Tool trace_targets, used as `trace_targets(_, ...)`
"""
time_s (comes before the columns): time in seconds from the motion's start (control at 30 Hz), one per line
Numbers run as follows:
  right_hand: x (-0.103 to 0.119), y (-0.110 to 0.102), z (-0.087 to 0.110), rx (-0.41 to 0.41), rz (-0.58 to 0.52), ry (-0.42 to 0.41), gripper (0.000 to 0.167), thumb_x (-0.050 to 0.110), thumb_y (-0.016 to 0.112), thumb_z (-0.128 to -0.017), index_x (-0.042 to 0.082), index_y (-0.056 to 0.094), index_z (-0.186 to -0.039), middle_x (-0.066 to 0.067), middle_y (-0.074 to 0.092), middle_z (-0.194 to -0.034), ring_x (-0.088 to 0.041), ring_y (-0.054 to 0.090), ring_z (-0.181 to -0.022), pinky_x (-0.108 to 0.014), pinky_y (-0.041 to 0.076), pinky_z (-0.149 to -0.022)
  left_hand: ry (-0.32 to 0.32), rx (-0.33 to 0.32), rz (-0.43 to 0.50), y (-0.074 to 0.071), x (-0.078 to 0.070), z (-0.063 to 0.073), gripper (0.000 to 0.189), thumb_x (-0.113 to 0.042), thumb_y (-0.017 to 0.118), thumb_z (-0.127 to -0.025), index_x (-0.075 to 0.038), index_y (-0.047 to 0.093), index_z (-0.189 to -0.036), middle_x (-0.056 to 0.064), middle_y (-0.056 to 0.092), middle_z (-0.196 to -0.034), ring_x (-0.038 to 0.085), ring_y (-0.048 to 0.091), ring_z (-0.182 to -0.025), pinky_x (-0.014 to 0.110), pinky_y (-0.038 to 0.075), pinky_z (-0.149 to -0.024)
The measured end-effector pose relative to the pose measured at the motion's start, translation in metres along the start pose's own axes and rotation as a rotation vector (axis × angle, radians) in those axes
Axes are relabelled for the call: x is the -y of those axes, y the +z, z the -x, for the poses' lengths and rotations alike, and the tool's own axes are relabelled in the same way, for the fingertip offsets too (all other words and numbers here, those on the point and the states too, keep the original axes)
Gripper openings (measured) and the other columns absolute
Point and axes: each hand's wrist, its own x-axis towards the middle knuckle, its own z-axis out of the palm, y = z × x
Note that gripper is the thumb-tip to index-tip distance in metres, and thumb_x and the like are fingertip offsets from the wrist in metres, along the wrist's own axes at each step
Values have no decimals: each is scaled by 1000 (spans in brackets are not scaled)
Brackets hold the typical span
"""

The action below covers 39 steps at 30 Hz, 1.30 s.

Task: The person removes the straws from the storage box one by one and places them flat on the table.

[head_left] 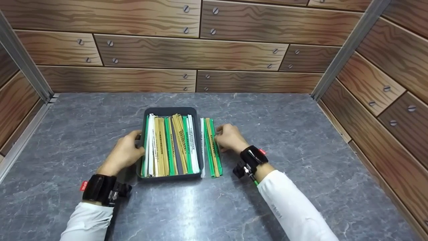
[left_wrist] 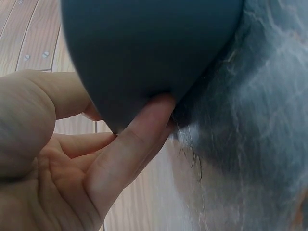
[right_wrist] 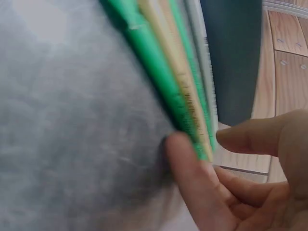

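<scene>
A dark grey tray [head_left: 167, 178] holds several slim paper stick packets [head_left: 162, 144] in green, white and gold, lying lengthwise side by side. My left hand [head_left: 124, 150] is at the tray's left side, with bent fingers and thumb holding its wall [left_wrist: 154, 43]. Just right of the tray lies a small row of loose stick packets, one white [head_left: 202, 147], others green [head_left: 210, 147] and gold. My right hand [head_left: 230, 138] is at this row's right edge. In the right wrist view, its thumb and finger are around the end of a green packet [right_wrist: 154, 62] and a gold packet [right_wrist: 178, 72].
The grey marbled tabletop [head_left: 284, 134] reaches back to a wood-patterned wall [head_left: 160, 50]. Similar panels [head_left: 378, 93] and metal posts [head_left: 347, 47] stand at the sides. Black camera bands [head_left: 253, 157] sit on both wrists.
</scene>
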Motion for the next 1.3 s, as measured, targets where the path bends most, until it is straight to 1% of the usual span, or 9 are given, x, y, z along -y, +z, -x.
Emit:
trace_targets(0.13,17,-6,4,-65,80,-127,48,12,66,-91,-6,61,-136,-20,70,-121,-32,70,-104,-42,61,-91,9,-9,-11,1,0,0,69,3,59,-87,13,37,-152,37,55,-140,47,65,-116,56,55,-101)
trace_targets(0.27,46,-4,8,-59,105,-241,49,14,66,-93,-4,60,-138,-21,66,-131,-33,63,-120,-44,54,-103,8,-10,-6,1,0,0,69,3,59,-87,12,37,-152,38,55,-139,48,65,-115,57,54,-101)
trace_targets(0.43,88,12,10,45,142,-316,50,12,64,-95,-1,57,-143,-18,65,-133,-28,63,-116,-38,56,-98,-15,1,12,1,1,1,71,4,59,-89,11,33,-154,38,53,-142,49,62,-118,57,54,-102)
trace_targets(0.53,109,28,6,85,178,-329,49,8,63,-92,-1,60,-140,-10,70,-109,-18,64,-93,-27,57,-79,-26,8,17,1,1,1,72,5,59,-90,11,32,-155,38,51,-143,50,61,-120,57,54,-102)
trace_targets(0.67,126,52,-3,138,250,-289,11,-2,59,-84,8,65,-85,7,41,-62,-7,38,-51,-19,35,-45,-33,22,20,2,0,1,72,5,59,-90,11,29,-156,38,49,-145,50,62,-119,55,56,-100)
trace_targets(0.8,131,73,-10,186,367,-236,39,-7,56,-81,17,35,-59,4,36,-50,-6,40,-35,-20,32,-33,-37,27,21,1,-2,0,73,4,59,-91,10,29,-157,38,48,-146,49,63,-117,55,57,-99)
trace_targets(0.9,130,83,-11,186,449,-211,35,-5,58,-83,15,41,-60,-9,62,-67,-16,61,-46,-23,46,-35,-29,22,19,1,-3,-1,72,4,59,-91,10,30,-156,38,48,-146,49,63,-118,56,55,-101)
trace_targets(1.03,129,91,-10,148,538,-217,30,-1,64,-85,14,47,-66,-16,73,-98,-26,71,-74,-26,55,-49,-18,9,16,1,-3,-1,71,4,59,-89,12,32,-155,38,50,-144,50,61,-121,57,53,-103)
trace_targets(1.3,129,101,-11,122,593,-202,32,2,69,-86,15,48,-64,-10,74,-98,-25,71,-87,-29,59,-67,-29,17,32,1,0,0,72,5,58,-89,11,31,-156,38,50,-145,51,59,-123,58,53,-104)
